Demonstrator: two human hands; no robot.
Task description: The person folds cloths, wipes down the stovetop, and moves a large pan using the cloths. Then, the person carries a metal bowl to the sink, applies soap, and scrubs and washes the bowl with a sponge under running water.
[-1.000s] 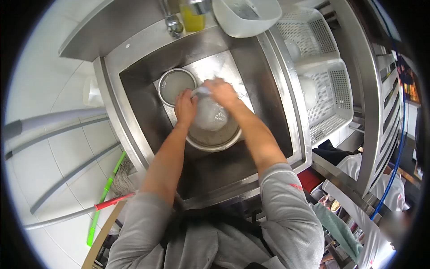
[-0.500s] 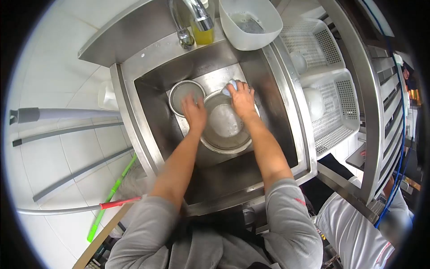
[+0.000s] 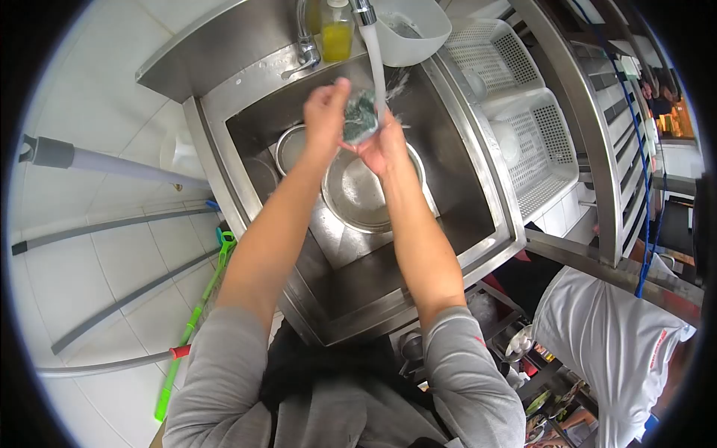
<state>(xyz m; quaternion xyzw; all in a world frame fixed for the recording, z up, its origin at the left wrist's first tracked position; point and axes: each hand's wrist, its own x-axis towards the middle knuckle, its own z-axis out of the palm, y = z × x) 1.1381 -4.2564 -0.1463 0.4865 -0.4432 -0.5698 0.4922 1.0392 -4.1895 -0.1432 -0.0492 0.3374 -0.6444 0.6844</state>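
Under the running tap water (image 3: 376,71) my right hand (image 3: 388,147) holds a green scouring sponge (image 3: 361,117) from below, palm turned up. My left hand (image 3: 325,113) is raised close beside the sponge with its fingers curled in; whether it grips anything is hidden. Below the hands, on the floor of the steel sink (image 3: 343,299), lies a wide round metal pan (image 3: 351,196). A smaller round metal dish (image 3: 290,149) sits to its left, partly covered by my left forearm.
Behind the sink are a tap lever (image 3: 302,67), a bottle of yellow liquid (image 3: 337,37) and a white tub (image 3: 411,33). White perforated baskets (image 3: 556,149) stand at the right, beside a metal rack (image 3: 597,127). Poles (image 3: 142,166) lean at the left. A person's sleeve (image 3: 597,321) shows lower right.
Water now runs from the spout, which has swung right. Both hands have lifted from the dish and pan toward the stream, the right one carrying the sponge. The view has shifted slightly.
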